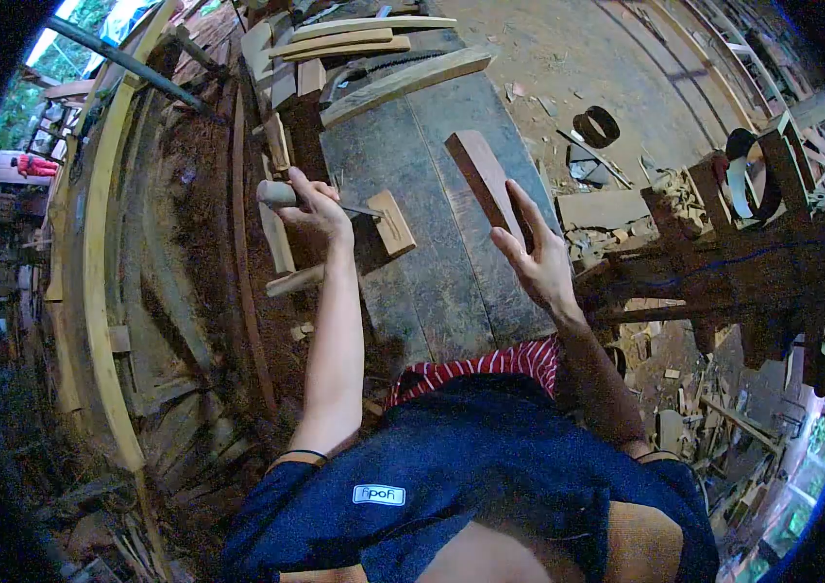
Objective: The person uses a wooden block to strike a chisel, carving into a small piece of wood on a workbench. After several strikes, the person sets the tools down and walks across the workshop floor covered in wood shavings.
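Observation:
My left hand [317, 204] is closed around a chisel, whose thick rounded handle [277, 193] sticks out to the left. The narrow metal blade [362, 209] points right and overlaps a small pale wooden block [394, 225] at the left edge of the workbench [432, 282]. In my right hand [542, 260] is a long reddish-brown wooden block [482, 175], gripped near its lower end between thumb and fingers. Its far end slants up and left over the bench top.
Across the far end of the bench lies a pale board [407, 85], with a saw [398, 60] and curved wood strips [339, 43] behind it. Slatted wood structure [694, 262] stands to the right. A dark ring [596, 126] and wood scraps lie on the floor.

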A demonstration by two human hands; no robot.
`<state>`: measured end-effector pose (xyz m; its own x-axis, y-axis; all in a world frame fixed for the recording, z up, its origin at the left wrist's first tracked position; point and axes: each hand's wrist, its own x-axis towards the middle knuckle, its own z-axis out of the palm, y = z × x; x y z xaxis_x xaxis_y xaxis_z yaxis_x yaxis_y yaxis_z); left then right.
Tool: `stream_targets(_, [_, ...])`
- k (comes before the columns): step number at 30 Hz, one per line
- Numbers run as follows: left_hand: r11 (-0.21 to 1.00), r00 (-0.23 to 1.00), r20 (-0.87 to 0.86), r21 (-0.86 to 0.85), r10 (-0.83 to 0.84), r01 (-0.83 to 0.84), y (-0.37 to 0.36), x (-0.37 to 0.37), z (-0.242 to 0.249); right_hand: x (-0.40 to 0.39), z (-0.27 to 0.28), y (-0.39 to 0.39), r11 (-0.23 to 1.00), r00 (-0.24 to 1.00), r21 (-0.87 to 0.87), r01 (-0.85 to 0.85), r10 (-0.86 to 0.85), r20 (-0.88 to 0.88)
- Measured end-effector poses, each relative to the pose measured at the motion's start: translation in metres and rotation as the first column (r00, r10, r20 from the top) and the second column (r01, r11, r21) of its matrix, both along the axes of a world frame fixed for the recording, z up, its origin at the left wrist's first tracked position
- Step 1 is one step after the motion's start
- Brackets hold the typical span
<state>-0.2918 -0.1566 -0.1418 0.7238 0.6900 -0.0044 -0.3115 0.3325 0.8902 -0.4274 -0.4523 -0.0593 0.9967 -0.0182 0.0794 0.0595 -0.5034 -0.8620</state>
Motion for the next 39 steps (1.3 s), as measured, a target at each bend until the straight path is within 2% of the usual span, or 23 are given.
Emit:
stream_targets(3, [0.997, 0.996, -0.044, -0.009, 0.073, -0.074, -0.011, -0.003, 0.005, 0.002, -0.001, 0.001, 1.0, 1.0, 0.013, 0.003, -0.002, -0.012])
stream_targets(6, [0.998, 0.998, -0.031, 0.024, 0.062, -0.061, -0.014, -0.007, 0.01, 0.002, 0.001, 0.002, 1.0, 0.999, 0.011, -0.006, 0.006, -0.044])
stream_targets(9, [0.994, 0.997, -0.07, -0.104, 0.039, -0.046, -0.01, -0.003, 0.004, 0.003, -0.001, 0.003, 1.0, 0.999, 0.015, -0.008, 0.009, -0.052])
stream_targets(12, [0.998, 1.0, 0.009, -0.054, 0.028, -0.027, -0.001, 0.003, -0.006, 0.004, -0.002, 0.004, 1.0, 1.0, -0.022, -0.02, 0.019, -0.014])
stream_targets(13, [0.991, 0.997, 0.002, -0.106, 0.078, -0.078, -0.002, 0.005, -0.007, 0.004, -0.001, 0.004, 0.999, 0.999, -0.037, -0.03, 0.029, -0.032])
stream_targets(16, [0.985, 0.99, 0.018, -0.105, 0.142, -0.139, -0.006, 0.003, -0.013, 0.004, 0.0, 0.005, 0.996, 0.996, -0.067, -0.058, 0.053, -0.071])
stream_targets(18, [0.996, 0.998, 0.045, 0.073, 0.043, -0.046, -0.003, 0.001, -0.018, 0.004, 0.001, 0.008, 0.997, 0.999, -0.063, -0.048, 0.046, -0.029])
stream_targets(19, [0.993, 0.995, 0.087, 0.102, 0.053, -0.062, -0.016, -0.003, -0.007, 0.005, 0.001, 0.007, 0.997, 0.998, -0.063, -0.052, 0.05, -0.029])
stream_targets(20, [0.998, 0.998, 0.03, -0.027, -0.047, 0.048, -0.028, -0.011, 0.003, 0.006, 0.001, 0.008, 0.996, 0.998, -0.069, -0.065, 0.063, -0.032])
stream_targets(22, [0.977, 0.98, 0.172, 0.207, -0.097, 0.061, -0.039, -0.021, 0.013, 0.008, 0.01, 0.013, 0.994, 0.997, -0.075, -0.078, 0.075, -0.032])
stream_targets(23, [0.954, 0.969, 0.238, 0.301, -0.074, -0.001, -0.039, -0.018, 0.002, 0.01, 0.018, 0.015, 0.992, 0.989, -0.06, -0.109, 0.102, -0.109])
stream_targets(24, [0.953, 0.968, 0.239, 0.302, -0.076, 0.0, -0.039, -0.02, -0.001, 0.011, 0.027, 0.02, 0.99, 0.975, -0.042, -0.137, 0.127, -0.184])
stream_targets(26, [0.946, 0.995, 0.076, 0.323, -0.067, 0.039, -0.037, -0.027, -0.006, 0.017, 0.037, 0.028, 0.988, 0.975, -0.042, -0.152, 0.142, -0.171])
stream_targets(27, [0.945, 0.995, 0.078, 0.326, -0.067, 0.038, -0.033, -0.026, -0.008, 0.021, 0.043, 0.033, 0.983, 0.973, -0.045, -0.176, 0.167, -0.16])
stream_targets(29, [0.979, 0.941, 0.278, 0.116, -0.191, 0.165, -0.021, -0.024, -0.01, 0.027, 0.053, 0.04, 0.975, 0.972, -0.055, -0.216, 0.209, -0.107])
stream_targets(30, [0.979, 0.941, 0.28, 0.12, -0.19, 0.162, -0.017, -0.028, -0.003, 0.029, 0.057, 0.044, 0.975, 0.972, -0.052, -0.218, 0.212, -0.103])
stream_targets(31, [0.987, 0.956, 0.247, 0.017, -0.158, 0.159, -0.014, -0.034, 0.015, 0.032, 0.06, 0.048, 0.972, 0.971, -0.02, -0.234, 0.233, -0.055])
stream_targets(33, [0.991, 0.987, 0.117, 0.091, -0.112, 0.102, -0.006, -0.031, 0.009, 0.033, 0.063, 0.051, 0.967, 0.967, 0.01, -0.254, 0.254, -0.004])
stream_targets(35, [0.997, 0.987, 0.147, 0.04, -0.068, 0.063, -0.002, -0.025, 0.002, 0.033, 0.064, 0.052, 0.96, 0.959, -0.053, -0.275, 0.27, -0.09])
stream_targets(37, [1.0, 0.985, 0.172, -0.017, -0.018, 0.021, -0.004, -0.026, 0.009, 0.031, 0.057, 0.051, 0.959, 0.957, -0.052, -0.278, 0.273, -0.095])
stream_targets(39, [0.992, 0.982, 0.167, 0.108, -0.087, 0.069, -0.009, -0.028, 0.014, 0.027, 0.053, 0.048, 0.959, 0.957, -0.053, -0.279, 0.273, -0.102])
